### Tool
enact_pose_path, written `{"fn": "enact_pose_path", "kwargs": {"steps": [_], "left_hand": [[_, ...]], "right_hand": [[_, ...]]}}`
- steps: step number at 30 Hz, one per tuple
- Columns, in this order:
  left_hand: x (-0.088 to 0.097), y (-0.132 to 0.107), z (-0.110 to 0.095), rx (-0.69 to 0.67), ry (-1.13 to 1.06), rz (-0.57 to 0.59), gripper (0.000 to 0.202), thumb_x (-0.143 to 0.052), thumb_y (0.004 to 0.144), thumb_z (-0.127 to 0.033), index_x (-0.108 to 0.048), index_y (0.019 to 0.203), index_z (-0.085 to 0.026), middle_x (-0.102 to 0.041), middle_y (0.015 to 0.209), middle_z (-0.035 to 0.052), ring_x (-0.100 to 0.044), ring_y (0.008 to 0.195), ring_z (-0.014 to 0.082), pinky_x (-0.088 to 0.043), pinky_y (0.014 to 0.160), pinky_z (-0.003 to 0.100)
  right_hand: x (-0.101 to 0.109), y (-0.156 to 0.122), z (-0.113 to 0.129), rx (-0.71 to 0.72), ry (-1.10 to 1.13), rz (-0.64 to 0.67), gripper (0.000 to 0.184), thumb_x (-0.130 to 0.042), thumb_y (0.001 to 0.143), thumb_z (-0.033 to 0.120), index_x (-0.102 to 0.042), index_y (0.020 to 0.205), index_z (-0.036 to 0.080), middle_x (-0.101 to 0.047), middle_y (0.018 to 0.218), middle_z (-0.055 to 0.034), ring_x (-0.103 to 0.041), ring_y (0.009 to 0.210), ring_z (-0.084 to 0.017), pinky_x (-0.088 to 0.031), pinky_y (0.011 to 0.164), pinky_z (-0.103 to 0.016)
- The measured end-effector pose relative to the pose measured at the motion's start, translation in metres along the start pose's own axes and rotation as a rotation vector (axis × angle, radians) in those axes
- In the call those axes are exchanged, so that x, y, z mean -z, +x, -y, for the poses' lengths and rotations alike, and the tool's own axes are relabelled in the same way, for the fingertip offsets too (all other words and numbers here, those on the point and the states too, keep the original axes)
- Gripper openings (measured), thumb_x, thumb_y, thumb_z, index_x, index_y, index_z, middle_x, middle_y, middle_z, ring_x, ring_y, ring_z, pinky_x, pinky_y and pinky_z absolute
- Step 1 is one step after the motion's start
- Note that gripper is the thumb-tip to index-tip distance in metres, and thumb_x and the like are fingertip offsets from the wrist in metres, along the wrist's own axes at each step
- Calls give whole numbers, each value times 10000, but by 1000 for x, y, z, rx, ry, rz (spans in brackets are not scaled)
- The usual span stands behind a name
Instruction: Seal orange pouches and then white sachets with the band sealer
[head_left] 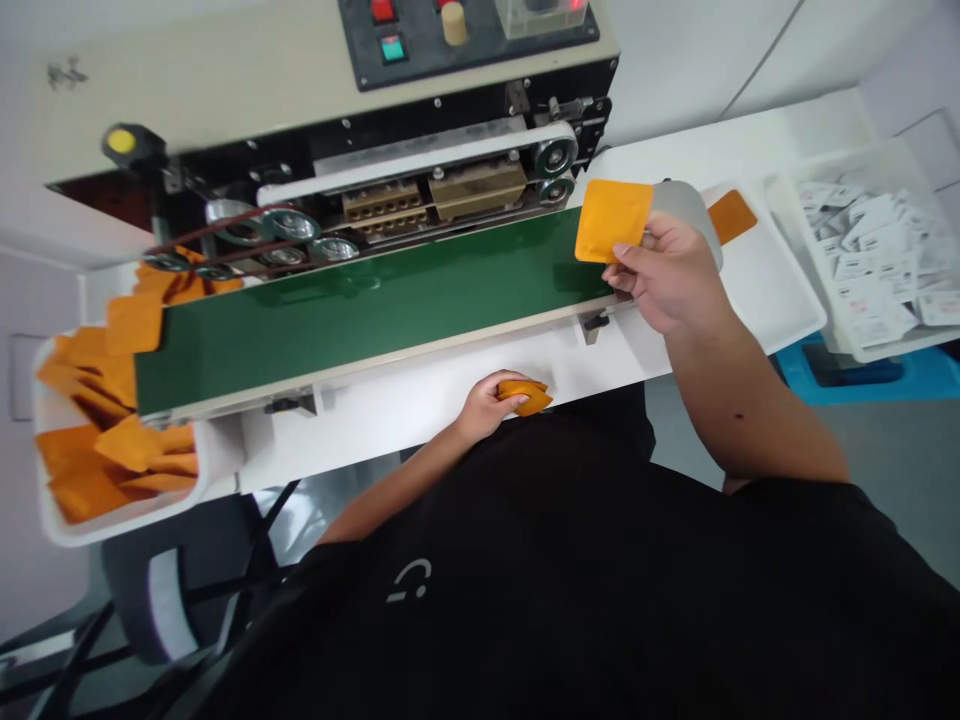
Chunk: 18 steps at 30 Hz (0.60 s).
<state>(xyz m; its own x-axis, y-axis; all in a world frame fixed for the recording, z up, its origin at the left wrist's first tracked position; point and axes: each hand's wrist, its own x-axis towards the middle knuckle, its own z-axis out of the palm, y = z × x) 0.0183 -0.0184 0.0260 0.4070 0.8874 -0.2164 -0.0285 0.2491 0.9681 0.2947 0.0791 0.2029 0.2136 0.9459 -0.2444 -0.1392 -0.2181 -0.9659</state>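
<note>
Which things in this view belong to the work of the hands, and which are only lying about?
Part of the work: right hand with orange sachet; left hand with orange sachets; green conveyor belt of the band sealer; white bin.

Probably just nearby: white crate of printed packets; blue tray; chair.

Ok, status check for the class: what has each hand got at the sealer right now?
Right hand: orange sachet pinched at the belt's end. Left hand: folded orange sachets gripped below green conveyor belt. Grey curved piece behind right hand.
</note>
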Motion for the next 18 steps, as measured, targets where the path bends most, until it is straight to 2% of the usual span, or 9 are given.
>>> {"fn": "enact_pose_path", "kwargs": {"steps": [5, 11, 18], "left_hand": [[1, 0, -1, -22, 18, 16, 419, -860, 817, -423, -750, 1117, -151, -779, 1147, 123, -735, 1041, 228, -593, 928, 345], [2, 0, 2, -45, 27, 18, 404, -851, 833, -416, -746, 1124, -156, -777, 1148, 122, -737, 1052, 229, -596, 933, 352], [2, 2, 6, -55, 31, 28, 429, -850, 832, -438, -743, 1134, -153, -773, 1145, 118, -734, 1036, 216, -597, 925, 344]], "right_hand": [[6, 25, 3, -5, 7, -38, 12, -656, 977, 162, -658, 985, 154, -670, 725, -14, -596, 561, -70, -530, 543, -168], [-2, 44, 6, -48, -29, -75, 113, -596, 1032, 160, -674, 952, 142, -668, 733, -14, -614, 583, -74, -567, 591, -180], [-26, 43, 20, -94, -149, -60, 149, -513, 1084, 132, -652, 1051, 91, -688, 758, -29, -579, 563, -48, -530, 584, -155]]}}
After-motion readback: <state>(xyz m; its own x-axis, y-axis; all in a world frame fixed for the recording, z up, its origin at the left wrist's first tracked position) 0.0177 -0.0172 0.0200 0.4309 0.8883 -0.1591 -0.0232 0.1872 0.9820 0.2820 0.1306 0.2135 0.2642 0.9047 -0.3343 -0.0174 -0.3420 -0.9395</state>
